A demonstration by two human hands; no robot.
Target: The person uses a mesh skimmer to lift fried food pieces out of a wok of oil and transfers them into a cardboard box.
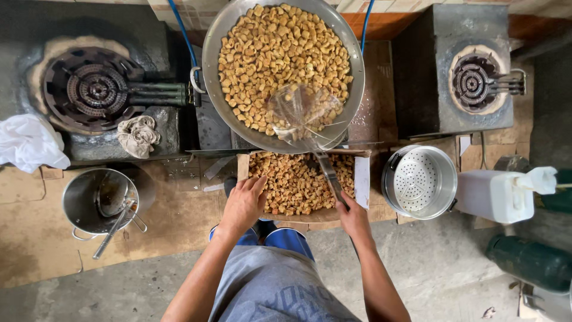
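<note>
2 gas burners (95,89) (476,83), a crumpled rag (137,135), a white cloth (28,142), a steel pot (98,203), a perforated strainer pot (419,180), a white jug (496,194).

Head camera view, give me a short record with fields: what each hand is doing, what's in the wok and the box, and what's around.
left hand: resting on the fried pieces in the cardboard box
right hand: gripping the wire skimmer by its handle
skimmer position: mesh bowl over the wok, blurred
wok contents: golden fried pieces
left side: gas burner, steel pot with a ladle
right side: perforated steamer pot, white jug
</note>
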